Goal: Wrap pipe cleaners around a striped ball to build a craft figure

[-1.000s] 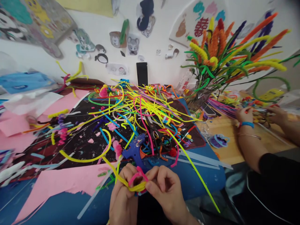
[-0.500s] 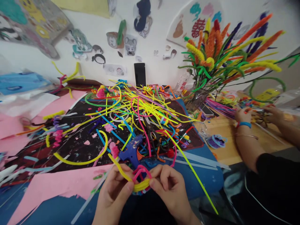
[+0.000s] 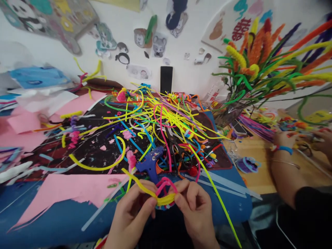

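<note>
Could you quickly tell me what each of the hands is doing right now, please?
Left hand: closed on the yellow pipe cleaner.
Right hand: pinching the same yellow pipe cleaner beside the pink loop.

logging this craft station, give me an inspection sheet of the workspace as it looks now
surface: blue table with a dark mat and pink paper.
job's things: yellow pipe cleaner and pink loop, held between both hands.
clutter: loose pipe cleaners, blue glue gun, scissors.
grippers: left hand and right hand pinch the yellow pipe cleaner.
cables: nothing seen.
surroundings: vase of pipe-cleaner flowers, phone against the wall, another person's hand.
</note>
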A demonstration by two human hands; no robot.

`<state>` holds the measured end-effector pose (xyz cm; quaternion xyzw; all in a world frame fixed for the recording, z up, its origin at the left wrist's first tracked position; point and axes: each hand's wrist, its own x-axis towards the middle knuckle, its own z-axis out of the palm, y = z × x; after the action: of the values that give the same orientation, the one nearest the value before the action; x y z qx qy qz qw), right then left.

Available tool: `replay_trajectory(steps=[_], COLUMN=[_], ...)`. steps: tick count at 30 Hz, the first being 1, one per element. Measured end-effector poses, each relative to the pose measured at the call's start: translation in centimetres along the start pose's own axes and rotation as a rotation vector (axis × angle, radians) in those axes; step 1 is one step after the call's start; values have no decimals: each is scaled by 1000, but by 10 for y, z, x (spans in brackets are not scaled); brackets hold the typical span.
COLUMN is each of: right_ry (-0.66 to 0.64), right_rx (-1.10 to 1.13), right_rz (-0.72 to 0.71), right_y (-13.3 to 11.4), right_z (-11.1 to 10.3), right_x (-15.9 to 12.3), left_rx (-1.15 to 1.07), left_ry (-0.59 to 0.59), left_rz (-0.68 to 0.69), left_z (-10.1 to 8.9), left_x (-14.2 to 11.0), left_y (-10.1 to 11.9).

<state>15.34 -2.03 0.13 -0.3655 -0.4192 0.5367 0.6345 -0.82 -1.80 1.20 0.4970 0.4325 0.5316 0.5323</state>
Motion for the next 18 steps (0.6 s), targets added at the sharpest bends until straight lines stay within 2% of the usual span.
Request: replay_trajectory(steps=[4, 9, 18], right_ry=[18, 65, 79], right_rx=[71, 182, 379], right_rz=[27, 109, 354], right_y=[7, 4, 6], right_z=[-4, 2, 5], right_x=[-4, 0, 3], left_rx=[72, 40, -244], left_ry=[23, 25, -101], left_rz=[117, 117, -100], left_z=[10, 13, 8], left_x=[1, 5, 6], left_y=[1, 1, -11])
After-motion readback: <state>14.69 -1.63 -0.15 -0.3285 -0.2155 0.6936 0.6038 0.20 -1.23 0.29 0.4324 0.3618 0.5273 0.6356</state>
